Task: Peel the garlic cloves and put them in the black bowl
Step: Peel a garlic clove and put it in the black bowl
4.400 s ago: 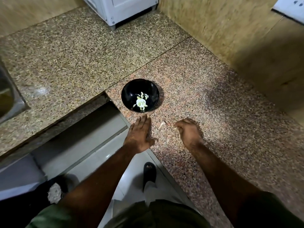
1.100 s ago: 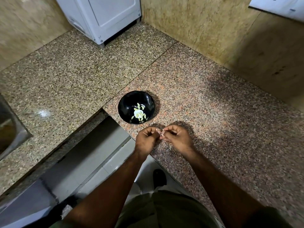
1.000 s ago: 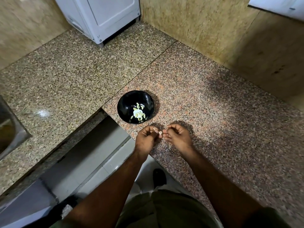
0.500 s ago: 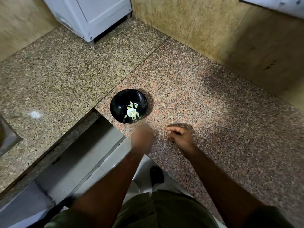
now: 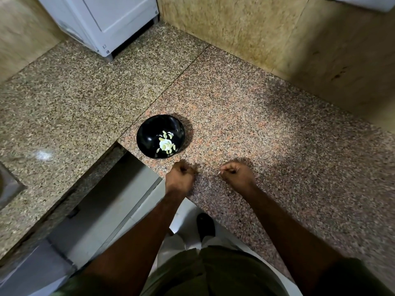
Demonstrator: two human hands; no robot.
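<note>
The black bowl stands on the granite counter near its inner corner, with several peeled pale garlic cloves inside. Just in front of it my left hand is curled into a fist, and a pale bit of a garlic clove shows at its fingertips. My right hand is curled a short way to the right and pinches a thin sliver of garlic peel that sticks out to the left. The two hands are apart.
The speckled granite counter runs in an L around a floor gap at lower left. A white appliance stands at the back. Tan walls close the back and right. A sink edge shows at far left.
A second ago both hands met over one clove in front of the bowl. They have pulled apart, the right keeping a sliver of peel. The view shifted slightly.
</note>
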